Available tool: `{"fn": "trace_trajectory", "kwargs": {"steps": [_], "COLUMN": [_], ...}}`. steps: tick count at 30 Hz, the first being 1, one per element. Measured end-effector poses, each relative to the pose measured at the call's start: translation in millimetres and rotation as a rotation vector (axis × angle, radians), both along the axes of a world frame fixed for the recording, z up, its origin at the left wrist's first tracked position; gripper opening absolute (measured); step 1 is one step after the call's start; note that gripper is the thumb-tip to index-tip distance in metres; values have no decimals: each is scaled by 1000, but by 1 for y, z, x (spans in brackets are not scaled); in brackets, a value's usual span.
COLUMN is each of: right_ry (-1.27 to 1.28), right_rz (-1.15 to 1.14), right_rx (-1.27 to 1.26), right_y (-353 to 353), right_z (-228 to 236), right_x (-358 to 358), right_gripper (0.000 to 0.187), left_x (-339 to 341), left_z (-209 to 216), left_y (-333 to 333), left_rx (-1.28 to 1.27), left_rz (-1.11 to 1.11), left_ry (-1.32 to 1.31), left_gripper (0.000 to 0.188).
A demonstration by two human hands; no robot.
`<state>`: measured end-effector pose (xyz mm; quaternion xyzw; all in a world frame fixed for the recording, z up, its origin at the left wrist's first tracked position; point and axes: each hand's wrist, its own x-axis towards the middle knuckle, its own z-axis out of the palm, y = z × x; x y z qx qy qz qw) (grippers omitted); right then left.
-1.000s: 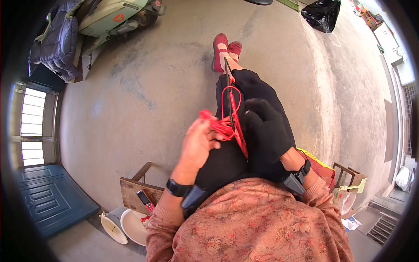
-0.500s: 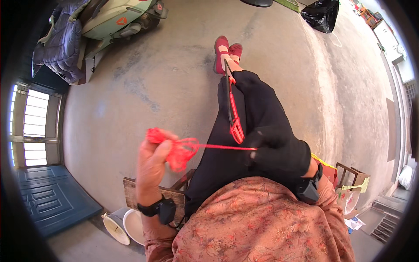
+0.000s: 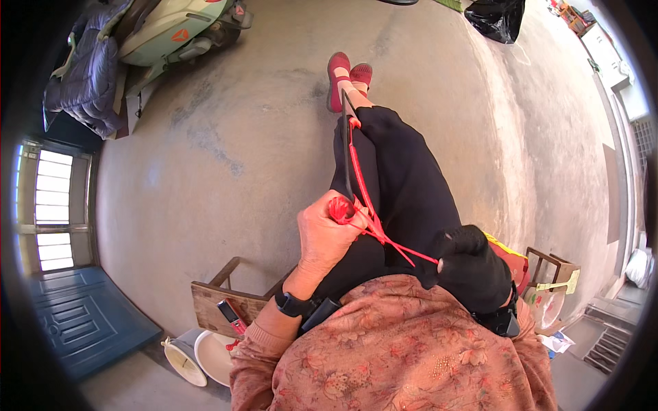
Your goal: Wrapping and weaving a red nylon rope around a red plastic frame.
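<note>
My bare left hand (image 3: 322,233) is closed around a bunched hank of red cord (image 3: 340,209), whose loops show at the thumb side. It sits at the lower end of a thin black rod (image 3: 347,161) that reaches up toward my feet; whether the fingers also grip the rod is hidden. Red cordwork (image 3: 360,164) runs along the rod from near my ankles and ends in crossing strands beside the left hand. From there a taut strand (image 3: 415,255) leads to my right hand (image 3: 476,267), which wears a black glove and pinches it with closed fingers.
My legs in black trousers (image 3: 411,164) stretch forward, feet in red shoes (image 3: 337,79). Left of me are a wooden stool (image 3: 226,301) with a red phone (image 3: 233,316) and pale basins (image 3: 214,353). A scooter (image 3: 178,31) stands far left, a black bag (image 3: 497,17) far right.
My left hand has swung right and forward with the cord hank to the rod's lower end. My right hand has moved right and slightly back, drawing the strand.
</note>
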<state>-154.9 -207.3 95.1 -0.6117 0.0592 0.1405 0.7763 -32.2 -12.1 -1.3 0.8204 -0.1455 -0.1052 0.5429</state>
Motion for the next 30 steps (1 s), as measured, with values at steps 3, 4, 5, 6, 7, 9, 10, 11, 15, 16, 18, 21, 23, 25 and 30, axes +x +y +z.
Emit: {"fn": "trace_trajectory", "kwargs": {"steps": [3, 4, 5, 6, 7, 9, 10, 11, 15, 16, 18, 21, 23, 25, 30], "right_ry": [-225, -350, -351, -257, -164, -305, -443, -420, -303, -303, -77, -299, -151, -156, -144], "right_rz": [-25, -20, -27, -237, -438, -372, -293, -158, -104, -100, -185, -382, -351, -168, 156], "right_rx": [-268, -416, -416, -466, -505, -784, -1061, -1066, -771, -771, -574, -29, 304, 320, 153], "right_y": [-11, -17, -17, -11, -7, -5, -4, 0, 22, 21, 13, -5, -13, -18, -4], "right_z": [0, -3, -6, -11, -19, -40, -53, -69, -103, -101, -92, -63, -42, -34, -3], "right_x": [17, 30, 46, 66, 79, 86, 88, 91, 94, 95, 95, 87, 74, 52, 36], "right_gripper": [5, 3, 3, 4, 5, 13, 22, 18, 21, 21, 18, 12, 18, 16, 19], "left_x": [6, 10, 15, 22, 29, 36, 35, 35, 25, 22, 18, 28, 28, 16, -3], "left_z": [4, 11, 15, 15, 14, 4, 4, 3, 5, 6, 8, 14, 24, 29, 31], "left_y": [6, 11, 15, 24, 36, 46, 45, 41, 16, 12, 6, 27, 42, 31, 26], "left_rx": [-90, -265, -443, -441, -438, -420, -417, -150, 293, 292, -7, -278, -516, -779, -1315], "left_rz": [-86, -57, -35, -42, -47, 10, 12, -32, -308, -304, -61, -99, -240, -361, -129], "left_ry": [182, 271, 360, 361, 341, 325, 324, 294, -90, -88, -11, 337, 723, 846, 1118], "left_gripper": [19, 18, 21, 21, 28, 28, 28, 25, 22, 22, 23, 23, 34, 40, 48]}}
